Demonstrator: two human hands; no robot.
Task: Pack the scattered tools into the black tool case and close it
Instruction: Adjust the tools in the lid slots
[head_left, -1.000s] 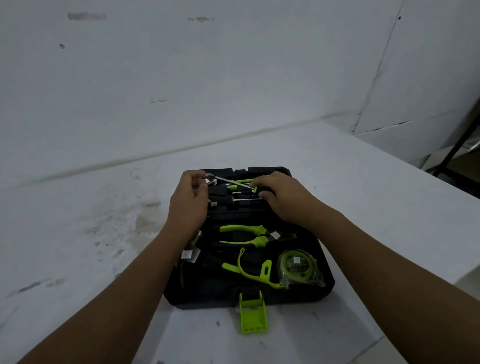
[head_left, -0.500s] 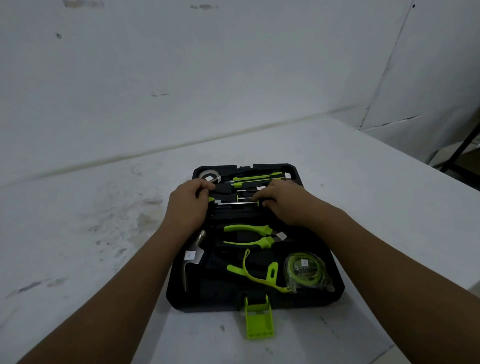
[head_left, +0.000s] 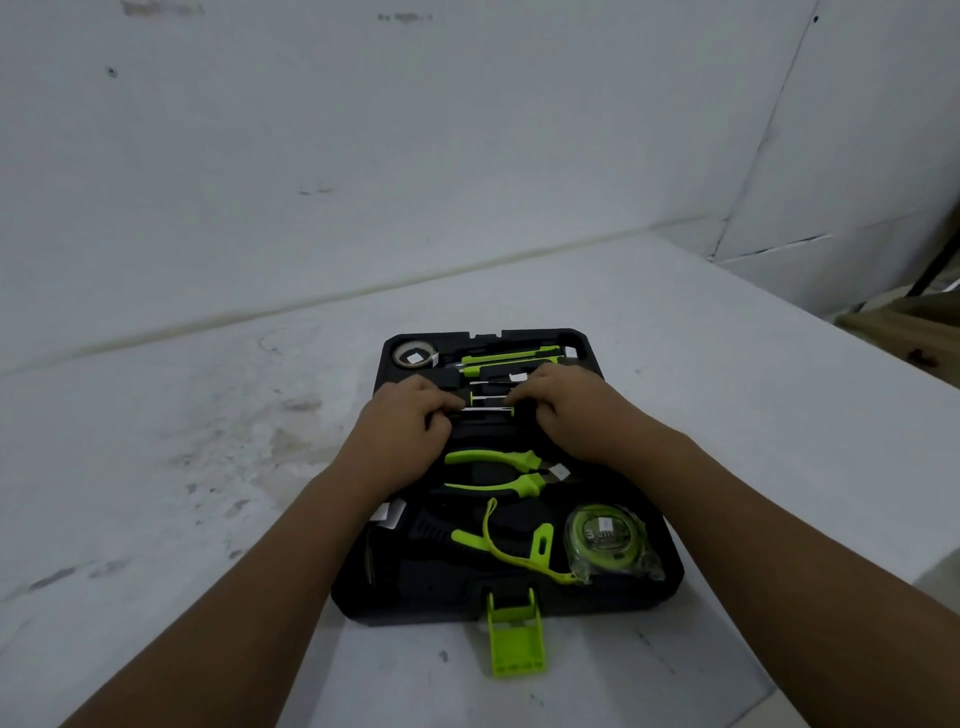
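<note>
The black tool case (head_left: 669, 582) lies open on the white table. My left hand (head_left: 402, 431) and my right hand (head_left: 571, 410) sit over its middle rows, fingers curled down onto the two ends of a slim screwdriver (head_left: 485, 410) that lies in its slot. Another small screwdriver (head_left: 488, 398) lies just behind it. A tape roll (head_left: 413, 356) and a green utility knife (head_left: 511, 357) fill the back row. Green-handled pliers (head_left: 498, 470), a hammer (head_left: 415, 530) and a green tape measure (head_left: 605, 538) lie in the front half.
A green latch (head_left: 515, 639) hangs open from the case's near edge. The table (head_left: 753, 426) ends at a corner on the right, with a dark metal frame (head_left: 937, 260) beyond it. A white wall stands behind.
Both hands came down from the back row toward me, lowering the screwdriver from a raised tilt into a middle slot. The tape roll and knife are now uncovered.
</note>
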